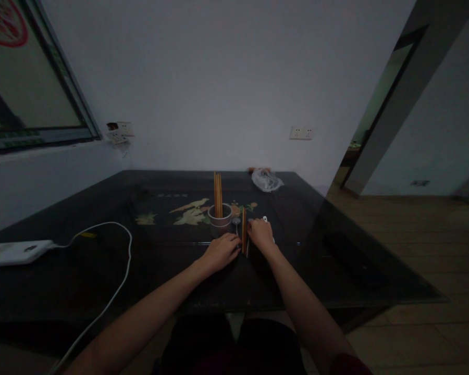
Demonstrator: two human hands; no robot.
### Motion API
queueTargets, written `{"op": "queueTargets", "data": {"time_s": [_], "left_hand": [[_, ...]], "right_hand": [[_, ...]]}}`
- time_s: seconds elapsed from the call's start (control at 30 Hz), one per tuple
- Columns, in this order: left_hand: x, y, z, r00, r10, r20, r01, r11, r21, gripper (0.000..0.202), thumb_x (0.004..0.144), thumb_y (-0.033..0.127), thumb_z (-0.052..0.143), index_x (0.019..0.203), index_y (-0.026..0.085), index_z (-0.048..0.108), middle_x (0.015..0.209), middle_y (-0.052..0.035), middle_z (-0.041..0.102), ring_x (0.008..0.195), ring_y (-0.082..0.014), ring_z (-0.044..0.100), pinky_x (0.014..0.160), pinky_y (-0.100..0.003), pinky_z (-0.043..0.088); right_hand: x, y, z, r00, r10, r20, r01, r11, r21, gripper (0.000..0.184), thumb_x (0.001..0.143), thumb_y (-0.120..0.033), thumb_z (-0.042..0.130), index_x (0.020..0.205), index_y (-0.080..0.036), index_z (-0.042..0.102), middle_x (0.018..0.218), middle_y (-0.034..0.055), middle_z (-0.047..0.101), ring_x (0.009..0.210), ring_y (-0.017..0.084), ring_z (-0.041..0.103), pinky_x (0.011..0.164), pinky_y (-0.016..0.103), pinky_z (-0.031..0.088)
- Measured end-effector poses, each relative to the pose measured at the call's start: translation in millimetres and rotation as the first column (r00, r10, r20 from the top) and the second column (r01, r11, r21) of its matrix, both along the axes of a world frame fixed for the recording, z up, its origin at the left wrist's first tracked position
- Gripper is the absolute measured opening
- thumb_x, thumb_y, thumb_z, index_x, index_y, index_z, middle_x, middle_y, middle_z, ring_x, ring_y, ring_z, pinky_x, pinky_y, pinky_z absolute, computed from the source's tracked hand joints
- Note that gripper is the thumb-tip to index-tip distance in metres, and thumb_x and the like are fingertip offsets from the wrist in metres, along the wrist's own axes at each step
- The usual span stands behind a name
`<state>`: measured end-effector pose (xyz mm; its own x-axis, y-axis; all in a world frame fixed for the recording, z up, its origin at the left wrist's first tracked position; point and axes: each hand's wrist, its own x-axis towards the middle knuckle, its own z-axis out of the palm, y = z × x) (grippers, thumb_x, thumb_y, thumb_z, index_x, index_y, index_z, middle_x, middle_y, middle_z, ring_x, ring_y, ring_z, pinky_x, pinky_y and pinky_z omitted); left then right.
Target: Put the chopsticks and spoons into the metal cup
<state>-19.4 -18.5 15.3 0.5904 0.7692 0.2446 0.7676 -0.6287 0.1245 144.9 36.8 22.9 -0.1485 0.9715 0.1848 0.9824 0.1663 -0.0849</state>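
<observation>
A metal spoon (236,222) lies on the dark table with its bowl pointing away from me. My left hand (222,251) rests low, its curved fingertips at the spoon's handle. Just right of the spoon, a few chopsticks (244,232) lie lengthwise between my hands. My right hand (261,233) is beside them with bent fingers, and what is under them is mostly hidden. A thin, light-coloured handle shows below its fingertips, and a small white piece (264,219) sticks out beyond the knuckles. Behind my left hand a grey cup (220,227) holds several upright chopsticks (218,195).
A crumpled clear plastic bag (266,180) lies at the table's back edge by the wall. On the left, a white device (17,253) has a white cable (130,250) looping off the front. A dark flat object (355,260) lies on the right side.
</observation>
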Motion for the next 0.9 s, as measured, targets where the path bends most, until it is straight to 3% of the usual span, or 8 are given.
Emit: {"op": "queueTargets", "data": {"time_s": [0.17,0.47,0.9], "left_hand": [[1,-1,2.3,1.0,0.003,-0.012,-0.003,1.0,0.001,0.016,0.088,0.022,0.047,0.101,0.021,0.056,0.109,-0.0055,0.06,0.106,-0.0194,0.053,0.084,-0.03,0.049],[1,-1,4.9,1.0,0.009,-0.029,-0.009,1.0,-0.018,0.015,0.088,0.023,0.046,0.1,0.021,0.056,0.109,-0.0058,0.06,0.105,-0.0194,0.053,0.086,-0.03,0.048],[1,2,-2.6,0.999,0.034,-0.042,-0.036,0.999,-0.028,0.02,0.086,0.025,0.049,0.103,0.019,0.058,0.116,-0.0091,0.06,0.109,-0.022,0.055,0.089,-0.034,0.048]], "right_hand": [[-1,0,0.0,1.0,-0.028,0.009,0.029,0.999,-0.018,0.024,0.09,-0.021,0.044,0.099,-0.017,0.066,0.106,0.0125,0.066,0.103,0.023,0.056,0.084,0.034,0.035],[-20,1,-5.8,0.998,-0.065,-0.01,0.065,0.996,0.064,0.033,0.091,-0.035,0.044,0.103,-0.012,0.065,0.113,0.018,0.06,0.109,0.028,0.049,0.091,0.038,0.031],[-28,2,-7.4,0.995,-0.097,0.015,0.096,0.995,0.031,0.035,0.09,-0.028,0.043,0.103,-0.007,0.067,0.11,0.0227,0.062,0.108,0.029,0.049,0.086,0.038,0.03]]}}
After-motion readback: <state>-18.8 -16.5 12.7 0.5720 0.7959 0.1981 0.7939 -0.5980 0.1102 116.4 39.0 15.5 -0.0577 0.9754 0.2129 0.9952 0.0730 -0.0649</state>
